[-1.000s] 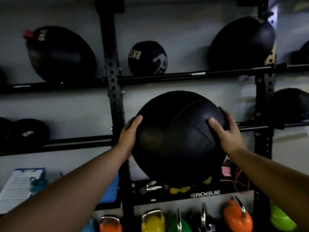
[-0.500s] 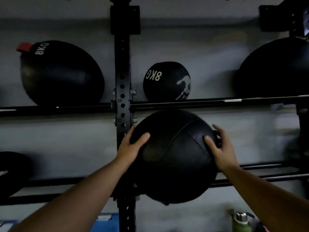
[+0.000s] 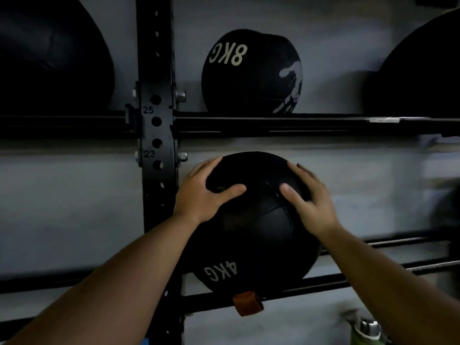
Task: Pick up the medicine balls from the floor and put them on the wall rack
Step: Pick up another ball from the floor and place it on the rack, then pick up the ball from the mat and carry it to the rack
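Observation:
A black medicine ball (image 3: 251, 235) marked "4KG" with a brown tag underneath rests on the lower rails (image 3: 353, 280) of the black wall rack, just right of the upright post (image 3: 155, 120). My left hand (image 3: 201, 192) lies on its upper left side with fingers spread over the top. On the ball's upper right my right hand (image 3: 308, 197) presses flat, fingers spread. Both hands touch the ball. Its far side against the wall is hidden.
On the upper shelf (image 3: 273, 123) sits a smaller "8KG" ball (image 3: 251, 73), with a large black ball (image 3: 49, 61) to the left and another (image 3: 423, 70) at the right edge. A green bottle (image 3: 366, 332) stands at bottom right.
The ball has gone forward and down onto the lower rails and rolled so its "4KG" mark shows. My hands have shifted from its sides to its top. The view moved closer.

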